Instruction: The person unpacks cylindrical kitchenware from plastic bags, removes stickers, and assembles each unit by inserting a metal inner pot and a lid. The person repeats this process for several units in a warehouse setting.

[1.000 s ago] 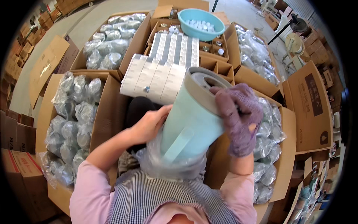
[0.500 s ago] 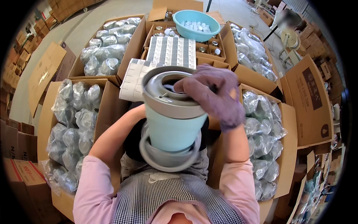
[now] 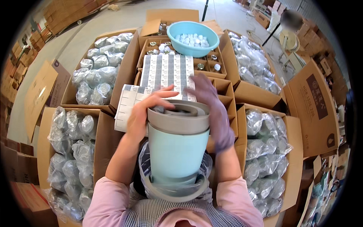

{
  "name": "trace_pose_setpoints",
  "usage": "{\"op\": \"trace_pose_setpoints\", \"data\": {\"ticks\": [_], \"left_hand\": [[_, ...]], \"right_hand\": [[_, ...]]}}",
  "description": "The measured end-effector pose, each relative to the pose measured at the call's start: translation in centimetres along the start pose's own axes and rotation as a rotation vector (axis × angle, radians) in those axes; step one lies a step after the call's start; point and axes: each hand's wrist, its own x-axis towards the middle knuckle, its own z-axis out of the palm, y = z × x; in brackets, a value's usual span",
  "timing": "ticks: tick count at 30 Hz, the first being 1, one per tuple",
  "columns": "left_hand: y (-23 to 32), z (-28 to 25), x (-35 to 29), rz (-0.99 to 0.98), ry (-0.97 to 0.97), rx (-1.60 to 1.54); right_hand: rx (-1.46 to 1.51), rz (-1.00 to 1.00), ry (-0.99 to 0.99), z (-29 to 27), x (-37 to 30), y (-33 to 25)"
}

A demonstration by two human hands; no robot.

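A light blue bucket-shaped container [image 3: 177, 155] with a wide grey rim [image 3: 179, 124] stands upright against my lap. Inside its top sit grey rings with a dark middle. A pale grey loop like a handle [image 3: 177, 197] curves round its lower part, and clear plastic film [image 3: 145, 160] shows behind and beside it. My bare left hand [image 3: 143, 113] is at the rim's left side, fingers apart and bent over its far edge. On the right, my right hand [image 3: 215, 113], in a purple-grey glove, is beside the rim with fingers stretched out, slightly blurred.
Cardboard boxes of plastic-wrapped items stand at left [image 3: 72, 162] and right [image 3: 266, 159], with more beyond. Ahead, printed label sheets [image 3: 166, 72] lie over a divided carton [image 3: 227, 89]. A light blue basin [image 3: 174, 39] of small white caps stands behind them.
My left hand has come up from behind the container to its rim. The right hand has left the top opening for the right side. The container appears lower in view.
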Motion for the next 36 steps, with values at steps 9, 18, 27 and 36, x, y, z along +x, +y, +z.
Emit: {"op": "trace_pose_setpoints", "data": {"ticks": [9, 18, 27, 36], "left_hand": [[2.4, 0.1, 0.1, 0.16, 0.138, -0.029], [-1.7, -4.0, 0.1, -0.129, 0.066, -0.292], [-9.2, -6.8, -4.5, -1.01, 0.492, -0.965], [-12.9, -4.3, -3.3, -0.437, 0.567, 0.004]], "right_hand": [[0.305, 0.252, 0.113, 2.4, 0.8, 5.7], [0.405, 0.394, 0.115, 1.5, 5.5, 5.7], [-0.413, 0.638, -0.82, 13.0, -8.8, 14.9], [-0.423, 0.435, -0.789, 11.3, -8.6, 16.0]]}}
